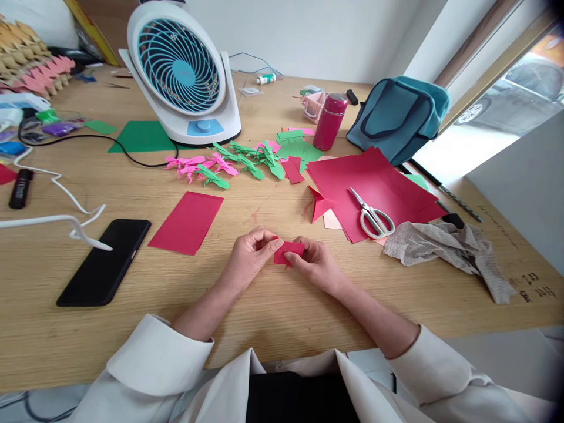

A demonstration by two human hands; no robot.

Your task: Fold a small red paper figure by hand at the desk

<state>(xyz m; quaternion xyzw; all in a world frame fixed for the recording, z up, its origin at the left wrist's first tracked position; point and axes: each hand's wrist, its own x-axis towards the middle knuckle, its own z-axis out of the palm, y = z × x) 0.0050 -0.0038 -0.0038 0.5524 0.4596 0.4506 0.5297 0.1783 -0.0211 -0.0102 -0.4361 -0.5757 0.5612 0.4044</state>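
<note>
My left hand [249,256] and my right hand [314,263] meet over the wooden table [282,305], both pinching a small folded piece of red paper [287,252] from either side. Their fingers are closed on it. A flat red paper rectangle [187,222] lies to the left of my hands. A folded red paper shape [319,203] stands just beyond my right hand. White-handled scissors [374,214] rest on a stack of red paper sheets [374,182] to the right.
A black phone [106,260] and a white cable [57,218] lie at left. Pink and green folded paper figures [229,163] line the middle, before a white and blue fan [180,70]. A red bottle [329,121], a teal bag [399,117] and a crumpled cloth [453,247] sit right.
</note>
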